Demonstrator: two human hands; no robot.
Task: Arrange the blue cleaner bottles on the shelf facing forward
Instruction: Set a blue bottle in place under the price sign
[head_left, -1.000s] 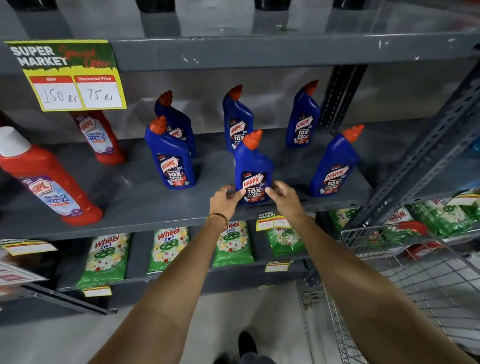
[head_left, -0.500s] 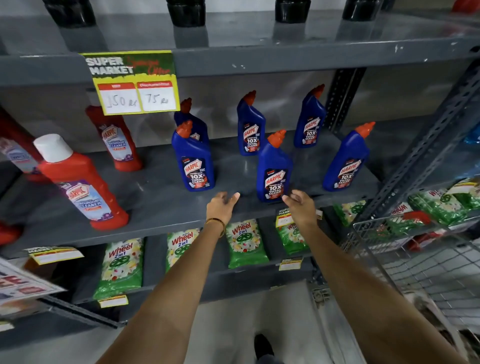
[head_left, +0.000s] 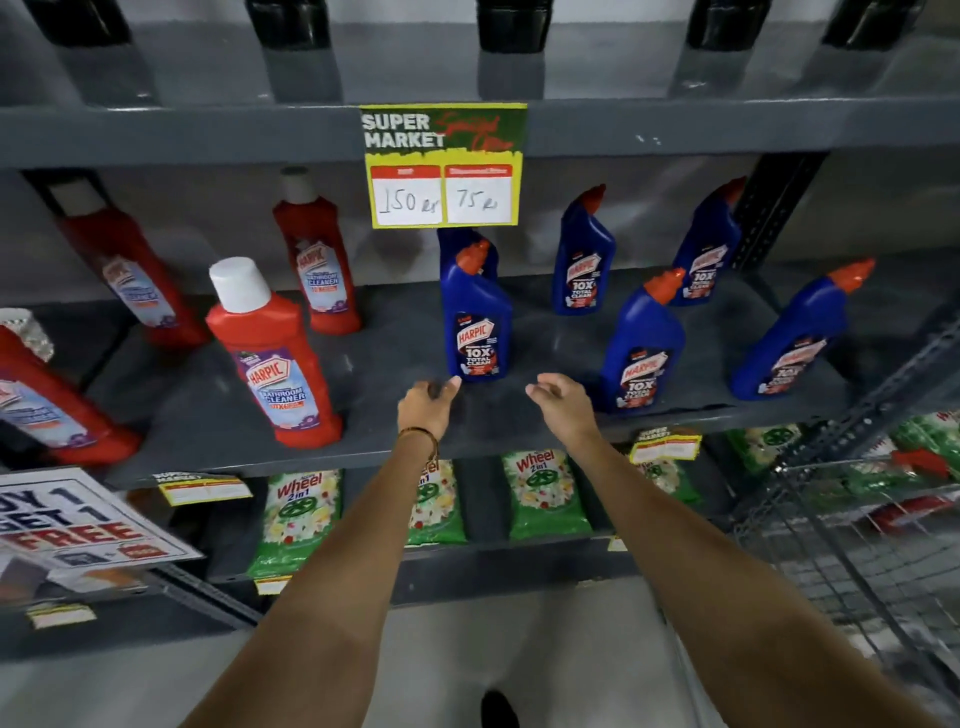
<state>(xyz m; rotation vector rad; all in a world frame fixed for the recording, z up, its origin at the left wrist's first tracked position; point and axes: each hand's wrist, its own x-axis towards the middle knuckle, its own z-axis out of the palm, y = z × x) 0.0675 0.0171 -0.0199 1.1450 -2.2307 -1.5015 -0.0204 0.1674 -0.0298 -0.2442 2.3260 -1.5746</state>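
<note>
Several blue cleaner bottles with orange caps stand on the grey middle shelf (head_left: 395, 431). The front-left blue bottle (head_left: 475, 322) faces forward, with another half hidden behind it. A front-middle bottle (head_left: 641, 345) and a front-right bottle (head_left: 792, 338) lean with labels turned slightly. Two more stand at the back (head_left: 582, 260) (head_left: 706, 249). My left hand (head_left: 426, 402) hovers at the shelf's front edge, its fingertips just beside the front-left bottle's base. My right hand (head_left: 561, 402) hangs open between that bottle and the front-middle one. Neither holds anything.
Red bathroom cleaner bottles (head_left: 275, 358) fill the shelf's left half. A price sign (head_left: 444, 166) hangs from the upper shelf. Green detergent packs (head_left: 545, 493) lie on the shelf below. A wire trolley (head_left: 857, 545) stands at the right, a promo board (head_left: 72, 519) at the left.
Both hands let go of the front-middle blue bottle and shifted left toward the front-left bottle. The camera view swung left, showing more red bottles.
</note>
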